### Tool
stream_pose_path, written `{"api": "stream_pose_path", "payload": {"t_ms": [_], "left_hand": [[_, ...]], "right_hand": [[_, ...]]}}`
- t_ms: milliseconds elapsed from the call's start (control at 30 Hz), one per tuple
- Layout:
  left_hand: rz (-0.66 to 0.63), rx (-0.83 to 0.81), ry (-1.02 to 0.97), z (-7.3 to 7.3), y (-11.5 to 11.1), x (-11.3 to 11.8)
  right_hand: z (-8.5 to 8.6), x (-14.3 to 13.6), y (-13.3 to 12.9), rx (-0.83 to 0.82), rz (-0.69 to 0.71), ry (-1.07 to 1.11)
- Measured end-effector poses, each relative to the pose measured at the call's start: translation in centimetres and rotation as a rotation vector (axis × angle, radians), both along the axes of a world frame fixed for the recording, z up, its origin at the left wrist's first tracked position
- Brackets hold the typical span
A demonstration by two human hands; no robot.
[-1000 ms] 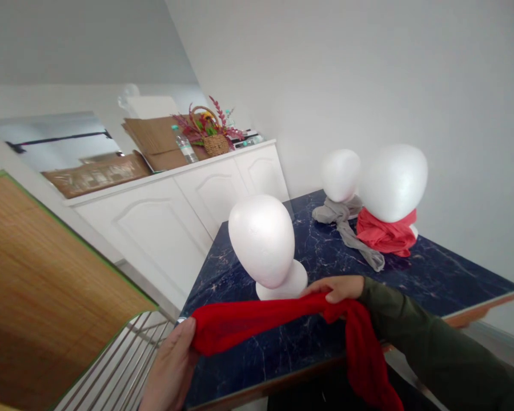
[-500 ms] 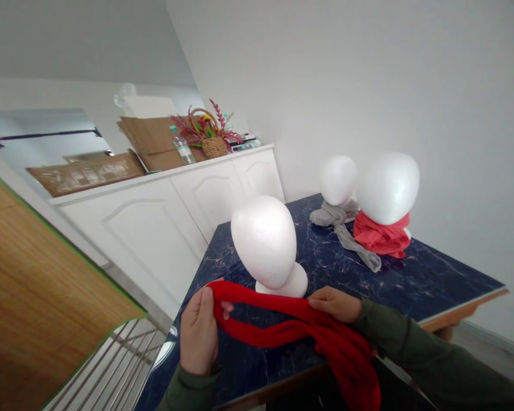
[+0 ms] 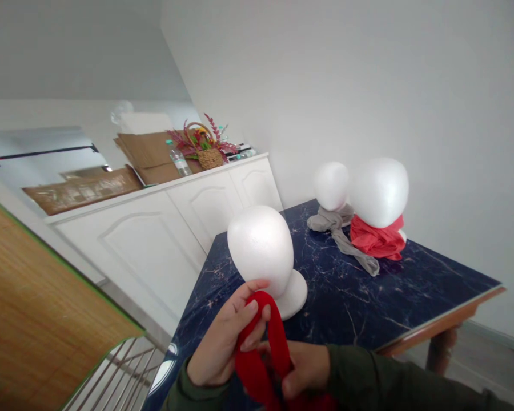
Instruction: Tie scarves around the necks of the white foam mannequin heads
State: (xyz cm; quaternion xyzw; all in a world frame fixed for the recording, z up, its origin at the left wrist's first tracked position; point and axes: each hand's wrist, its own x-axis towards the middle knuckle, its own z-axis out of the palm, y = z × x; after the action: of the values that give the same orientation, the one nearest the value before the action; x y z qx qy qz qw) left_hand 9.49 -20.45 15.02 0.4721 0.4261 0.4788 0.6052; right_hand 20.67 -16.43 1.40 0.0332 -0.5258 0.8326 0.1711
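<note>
A red scarf (image 3: 278,338) is folded into a loop between my two hands. My left hand (image 3: 233,328) pinches the top of the loop, right in front of a white foam head (image 3: 261,245). Lower down, my right hand (image 3: 304,365) grips the scarf where its two sides come together; part of that hand is hidden behind the cloth. The foam head stands upright on a dark blue marbled table (image 3: 329,311), with nothing around its neck. The rest of the scarf hangs down past the bottom edge of the view.
Farther back on the table, one foam head (image 3: 330,185) has a grey scarf (image 3: 342,234) around its base, another (image 3: 381,191) a coral scarf (image 3: 377,237). A white cabinet (image 3: 145,245) carries cardboard, a bottle (image 3: 179,158) and a flower basket (image 3: 209,157). At left is a wooden panel (image 3: 47,308).
My hands have come closer together and the stretched loop of red scarf has narrowed. My left hand has moved right, to just before the foam head; my right hand is lower.
</note>
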Motion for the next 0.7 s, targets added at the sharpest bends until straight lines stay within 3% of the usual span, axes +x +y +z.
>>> {"api": "stream_pose_path", "payload": {"t_ms": [67,133,300,333,400,500,600,700], "left_hand": [[0.05,0.067,-0.032,1.5,-0.5,-0.2],[0.205,0.204,-0.103,3.3,-0.9,-1.4],[0.63,0.664,-0.258,8.7,-0.7,-7.9],[0.674,0.75,-0.263,9.6,-0.3,-9.5],[0.69,0.866,-0.245,11.1,0.8,-12.5],[0.7,0.871,-0.287,12.2,3.6,-16.2],[0.742,0.795,-0.385,12.1,7.2,-17.9],[0.701,0.648,-0.448,10.5,10.7,-18.3]], "right_hand": [[0.6,0.0,-0.7,0.041,0.168,-0.084],[1.3,1.5,-0.4,0.123,0.249,-0.171],[3.9,9.2,3.7,0.283,0.195,-0.363],[4.9,10.6,4.8,0.267,0.132,-0.336],[7.6,12.8,7.0,0.176,-0.127,-0.171],[13.4,13.9,10.5,0.088,-0.521,0.034],[19.5,12.7,15.0,0.037,-0.711,0.188],[23.0,10.0,19.7,0.09,-1.024,0.15]]}}
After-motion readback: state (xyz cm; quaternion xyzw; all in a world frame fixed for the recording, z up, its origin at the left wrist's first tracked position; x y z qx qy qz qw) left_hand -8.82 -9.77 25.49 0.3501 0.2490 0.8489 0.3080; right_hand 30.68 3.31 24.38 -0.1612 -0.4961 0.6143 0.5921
